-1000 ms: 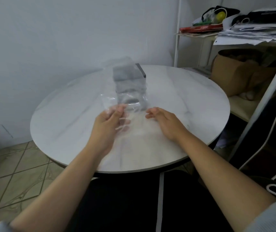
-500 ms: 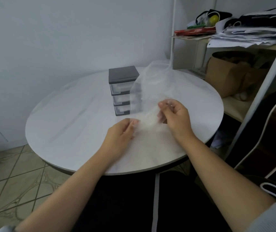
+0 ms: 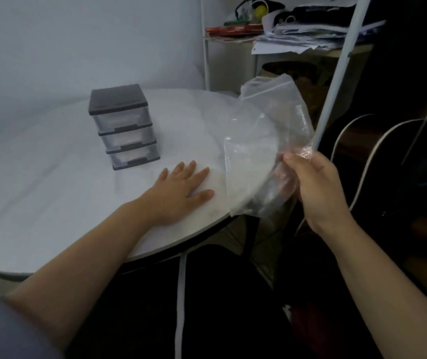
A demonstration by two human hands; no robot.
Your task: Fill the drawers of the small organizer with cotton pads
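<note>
Gripping a clear plastic bag (image 3: pixel 264 141) just past the right edge of a round white table (image 3: pixel 38 177), a person's right hand (image 3: pixel 318 187) curls round the bag's crumpled lower end. The left hand (image 3: pixel 181 190) lies flat with its fingers spread, holding nothing, on the tabletop near the front edge. The bag stands with its zip strip uppermost and looks mostly see-through; whether any cotton pads remain inside cannot be told, and none can be made out against the pale tabletop. The small organizer (image 3: pixel 124 125) sits well in from every edge, just beyond the left hand, and its three translucent drawers (image 3: pixel 119 120) are all pushed in. They show only a whitish blur, so their contents are unclear. The main risk appears to be the bag's position: held over open floor, it could drop anything inside off the table if it tips or its mouth gapes. The light organizer might also skid if a drawer is tugged without a steadying hand. A cluttered shelf (image 3: pixel 233 38) stands beyond the far right edge.
</note>
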